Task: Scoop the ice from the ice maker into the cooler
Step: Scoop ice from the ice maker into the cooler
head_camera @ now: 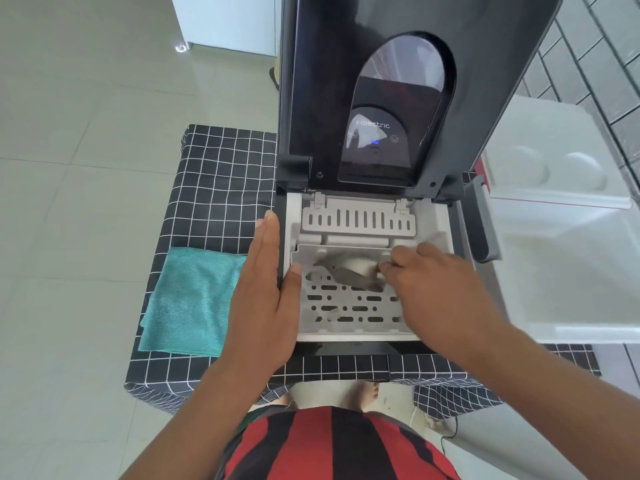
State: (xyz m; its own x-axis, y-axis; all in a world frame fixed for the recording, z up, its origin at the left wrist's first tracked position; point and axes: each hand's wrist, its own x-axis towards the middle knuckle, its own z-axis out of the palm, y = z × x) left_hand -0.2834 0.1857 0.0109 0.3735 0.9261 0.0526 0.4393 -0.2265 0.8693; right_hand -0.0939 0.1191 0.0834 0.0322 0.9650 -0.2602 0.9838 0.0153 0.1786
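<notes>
Bright, even daylight floods the scene, shadows soft and faint. Glare washes over the ice maker lid (398, 98) and bleaches the cooler (568, 258) almost featureless. The scoop (349, 271) smears with motion blur. Wide-angle bending curves the floor tiles (86, 133) at the edges.

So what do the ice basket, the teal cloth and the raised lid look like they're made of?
Ice basket: probably moulded plastic, matte pale grey, judging by its neat punched slots and thin rim. Teal cloth: woven fabric, likely microfibre, with a fine ribbed texture and soft edges. Raised lid: apparently dark glossy plastic with a clear window panel, since it shows reflections.
</notes>
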